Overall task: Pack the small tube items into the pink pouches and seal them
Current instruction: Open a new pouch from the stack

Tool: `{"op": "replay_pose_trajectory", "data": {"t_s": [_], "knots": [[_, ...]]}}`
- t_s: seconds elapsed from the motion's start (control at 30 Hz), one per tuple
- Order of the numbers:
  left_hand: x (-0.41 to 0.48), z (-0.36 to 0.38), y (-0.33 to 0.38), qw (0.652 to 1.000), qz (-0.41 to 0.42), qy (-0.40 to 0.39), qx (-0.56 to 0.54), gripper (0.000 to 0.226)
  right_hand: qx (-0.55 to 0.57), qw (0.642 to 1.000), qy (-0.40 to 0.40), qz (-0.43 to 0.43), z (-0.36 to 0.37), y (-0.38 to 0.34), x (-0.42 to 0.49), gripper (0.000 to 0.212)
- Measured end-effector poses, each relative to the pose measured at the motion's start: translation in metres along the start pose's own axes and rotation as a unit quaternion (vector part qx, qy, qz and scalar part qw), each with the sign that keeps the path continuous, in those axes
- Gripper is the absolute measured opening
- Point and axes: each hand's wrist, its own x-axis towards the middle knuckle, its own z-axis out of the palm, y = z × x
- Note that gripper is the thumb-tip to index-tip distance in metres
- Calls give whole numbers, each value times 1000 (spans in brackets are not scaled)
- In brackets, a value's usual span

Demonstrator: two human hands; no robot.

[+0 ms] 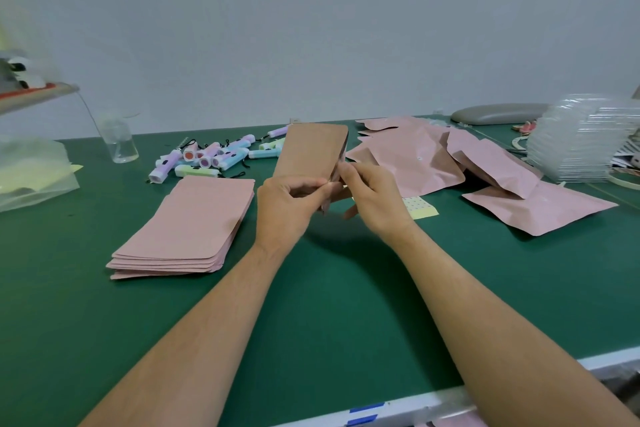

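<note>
The left hand [291, 204] and right hand [367, 194] pinch one pouch [311, 152]; right of it lie seemingly packed pouches [415, 159], left an unfilled stack [187, 225] and tubes [211, 156].

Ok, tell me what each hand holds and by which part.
One pink pouch: left hand and right hand both pinch its near end.

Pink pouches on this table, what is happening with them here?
A person holds one pink pouch above the green table, left hand and right hand pinching its near end. A flat stack of pouches lies at the left, small tubes heaped behind it, bulging pouches at the right. Whether the held pouch is filled cannot be seen.
</note>
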Motion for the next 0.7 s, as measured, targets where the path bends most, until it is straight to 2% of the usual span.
{"op": "replay_pose_trajectory", "data": {"t_s": [0.2, 0.43, 0.5, 0.6, 0.7], "knots": [[2, -4, 0, 998, -40, -37, -40, 15, -20, 1000, 20, -13, 0, 5, 2, 41], [1, -7, -3, 984, -160, -66, -52, 25, -71, 997, 17, -18, 1, 11, 4, 40], [0, -7, -3, 985, -146, -77, -39, 18, -105, 994, 14, -22, 2, 14, 4, 39], [-2, -2, -1, 995, -74, -54, 25, 12, -126, 992, 5, -16, 3, 17, 5, 38], [-2, 0, 0, 994, -94, -55, 28, 11, -153, 988, -7, -22, 2, 16, 5, 40]]}}
